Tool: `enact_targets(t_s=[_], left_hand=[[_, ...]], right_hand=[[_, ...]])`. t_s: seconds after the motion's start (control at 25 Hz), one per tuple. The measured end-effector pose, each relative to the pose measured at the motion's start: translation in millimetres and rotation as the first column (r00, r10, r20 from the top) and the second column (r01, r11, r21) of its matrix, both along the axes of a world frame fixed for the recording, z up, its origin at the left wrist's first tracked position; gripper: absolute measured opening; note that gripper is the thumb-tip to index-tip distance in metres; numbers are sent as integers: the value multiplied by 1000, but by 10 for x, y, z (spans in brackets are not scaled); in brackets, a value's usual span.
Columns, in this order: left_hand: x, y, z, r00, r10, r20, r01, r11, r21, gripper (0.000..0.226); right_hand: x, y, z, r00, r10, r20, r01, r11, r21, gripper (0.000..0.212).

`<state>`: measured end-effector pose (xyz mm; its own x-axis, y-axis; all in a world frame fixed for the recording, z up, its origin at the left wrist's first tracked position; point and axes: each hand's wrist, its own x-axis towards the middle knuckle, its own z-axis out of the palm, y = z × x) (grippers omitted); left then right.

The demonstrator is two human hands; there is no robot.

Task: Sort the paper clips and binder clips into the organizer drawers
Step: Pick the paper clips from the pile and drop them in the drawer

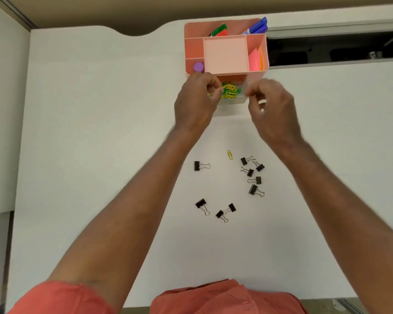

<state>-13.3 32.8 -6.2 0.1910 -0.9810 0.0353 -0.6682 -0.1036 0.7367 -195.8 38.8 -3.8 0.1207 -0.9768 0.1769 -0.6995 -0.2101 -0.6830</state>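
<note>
Head cam: pink organizer (225,53) top centre, drawer (233,92) pulled out w/ yellow/green paper clips inside. Left hand (195,103) pinches clips at the drawer; right hand (270,109) fingers curled together, contents can't tell. Left to do: one yellow clip (229,154) and binder clips (252,175) mid-frame on desk (100,132).

White table with organizer, scattered clips.

On the white table (100,155), the pink organizer (225,53) stands just beyond both hands; nearer the person than the hands lie one yellow paper clip (229,154) and nine black binder clips (254,190), scattered between the forearms.
</note>
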Motion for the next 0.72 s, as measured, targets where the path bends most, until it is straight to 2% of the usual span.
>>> enact_targets(t_s=[0.08, 0.16, 0.28, 0.4, 0.56, 0.72], left_hand=[[-64, -93, -54, 994, -5, 113, 1, 999, 38, 5], [-92, -117, -104, 987, -9, 158, -1, 998, 59, 9], [-87, -8, -142, 993, 5, 119, -2, 1000, -21, 13], [-80, 345, -254, 996, -16, 93, 22, 998, -63, 10], [37, 956, -578, 978, -101, 182, 91, 994, 64, 19], [156, 1455, -829, 929, -192, 317, 152, 977, 149, 36]], right_hand=[[-38, 275, -135, 1000, -14, -19, 16, 996, 83, 15], [-55, 495, -270, 998, -28, -54, 37, 985, 166, 14], [-68, 659, -419, 994, -26, -104, 51, 968, 248, 16], [-40, 756, -525, 977, 74, -201, -11, 955, 296, 14], [56, 842, -641, 890, 167, -425, -45, 958, 283, 23], [136, 826, -642, 864, 159, -478, -14, 956, 294, 6]])
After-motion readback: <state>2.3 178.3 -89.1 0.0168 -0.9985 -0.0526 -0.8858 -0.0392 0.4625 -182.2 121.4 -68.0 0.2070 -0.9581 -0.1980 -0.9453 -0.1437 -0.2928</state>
